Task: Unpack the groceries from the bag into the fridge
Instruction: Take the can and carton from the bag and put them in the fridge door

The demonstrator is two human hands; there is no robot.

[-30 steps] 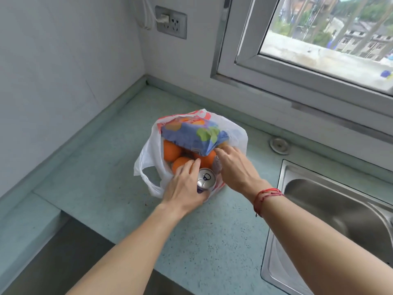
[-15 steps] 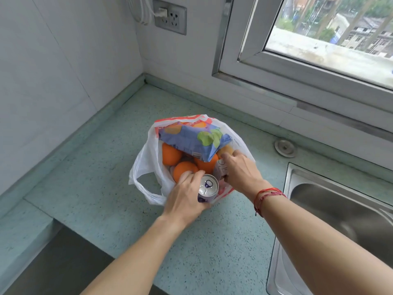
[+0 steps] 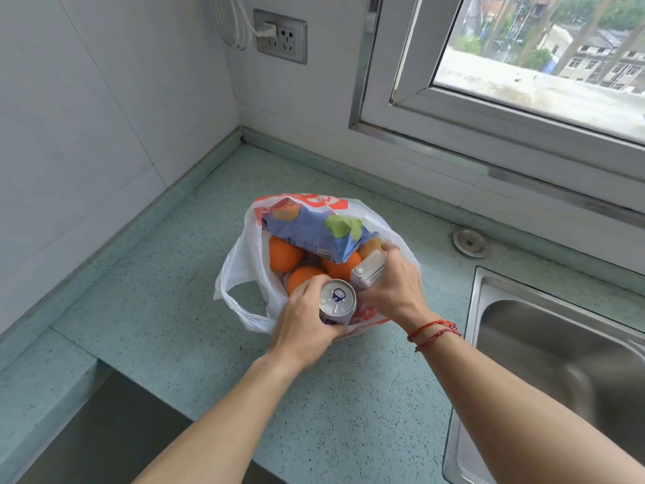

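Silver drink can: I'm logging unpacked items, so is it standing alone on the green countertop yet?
No, the left hand grips the silver drink can at the white plastic bag's mouth.

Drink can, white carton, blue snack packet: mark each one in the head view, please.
drink can [image 3: 337,297], head view, on its silver lid.
white carton [image 3: 372,270], head view, on its top beside the cap.
blue snack packet [image 3: 307,233], head view, on its blue upper face.

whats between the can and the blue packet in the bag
Oranges, in the head view, with the can nearer and the blue packet lying over them.
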